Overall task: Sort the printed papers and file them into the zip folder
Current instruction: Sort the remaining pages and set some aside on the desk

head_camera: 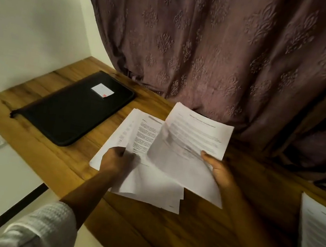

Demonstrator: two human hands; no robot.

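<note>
Left hand point(117, 158) gripping paper stack point(135, 131) at near-left edge, fingers curling round it. Right hand point(217, 170) pinching top sheet point(197, 133) at right edge, thumb on top, sheet arching above stack. Black zip folder point(75, 107) lying flat on table point(141, 226), left of both hands, apart from papers. Second sheet pile point(321, 234) lying far right.
</note>
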